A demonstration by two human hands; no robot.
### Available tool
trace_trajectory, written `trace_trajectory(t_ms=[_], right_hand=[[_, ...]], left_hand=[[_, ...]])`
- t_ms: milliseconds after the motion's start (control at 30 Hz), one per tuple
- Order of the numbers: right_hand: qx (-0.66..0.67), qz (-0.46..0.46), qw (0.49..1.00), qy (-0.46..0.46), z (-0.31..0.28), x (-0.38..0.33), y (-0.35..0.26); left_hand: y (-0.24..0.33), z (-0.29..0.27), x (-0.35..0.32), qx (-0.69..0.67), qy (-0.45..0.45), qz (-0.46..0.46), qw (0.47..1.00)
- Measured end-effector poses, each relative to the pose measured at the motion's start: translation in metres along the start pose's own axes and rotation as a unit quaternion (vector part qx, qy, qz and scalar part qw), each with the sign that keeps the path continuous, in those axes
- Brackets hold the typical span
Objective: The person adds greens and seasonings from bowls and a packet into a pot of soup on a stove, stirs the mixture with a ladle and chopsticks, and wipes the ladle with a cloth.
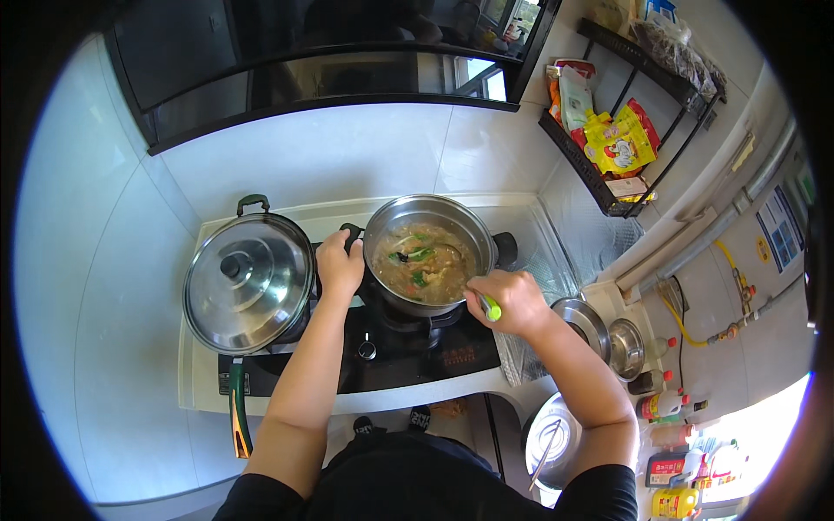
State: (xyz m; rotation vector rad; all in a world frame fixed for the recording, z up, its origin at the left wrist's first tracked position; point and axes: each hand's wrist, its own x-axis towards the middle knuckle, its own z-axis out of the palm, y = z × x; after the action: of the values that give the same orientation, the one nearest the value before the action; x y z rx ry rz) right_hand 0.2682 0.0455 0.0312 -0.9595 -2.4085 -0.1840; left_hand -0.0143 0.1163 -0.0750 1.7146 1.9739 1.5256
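Note:
A steel pot (473, 224) of brownish soup (413, 265) with green leaves and pale bits sits on the right burner of a black gas stove (395, 360). My left hand (340, 265) is closed round the pot's black left handle (351, 232). Above the pot's right front rim, my right hand (514, 301) grips a ladle with a bright green handle end (492, 308). Its head is mostly sunk in the soup, so its shape is hard to make out. The pot's right handle (505, 250) stands free of either hand.
On the left burner is a pan under a steel lid (252, 286); its green handle (238, 408) juts past the counter edge. Steel bowls (626, 349), a large pot (549, 438) and several bottles (662, 405) stand to the right. A black rack (580, 165) holds packets above.

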Motion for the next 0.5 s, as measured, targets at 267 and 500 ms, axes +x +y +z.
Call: trace_trajectory(t_ms=[267, 500], right_hand=[[0.257, 0.469, 0.841, 0.078, -0.009, 0.028, 0.012], [0.205, 0.046, 0.969, 0.13, -0.025, 0.022, 0.007]], left_hand=[[0.006, 0.003, 0.0, 0.022, -0.006, -0.007, 1.0], [0.006, 0.002, 0.0, 0.017, -0.015, -0.013, 1.0]])
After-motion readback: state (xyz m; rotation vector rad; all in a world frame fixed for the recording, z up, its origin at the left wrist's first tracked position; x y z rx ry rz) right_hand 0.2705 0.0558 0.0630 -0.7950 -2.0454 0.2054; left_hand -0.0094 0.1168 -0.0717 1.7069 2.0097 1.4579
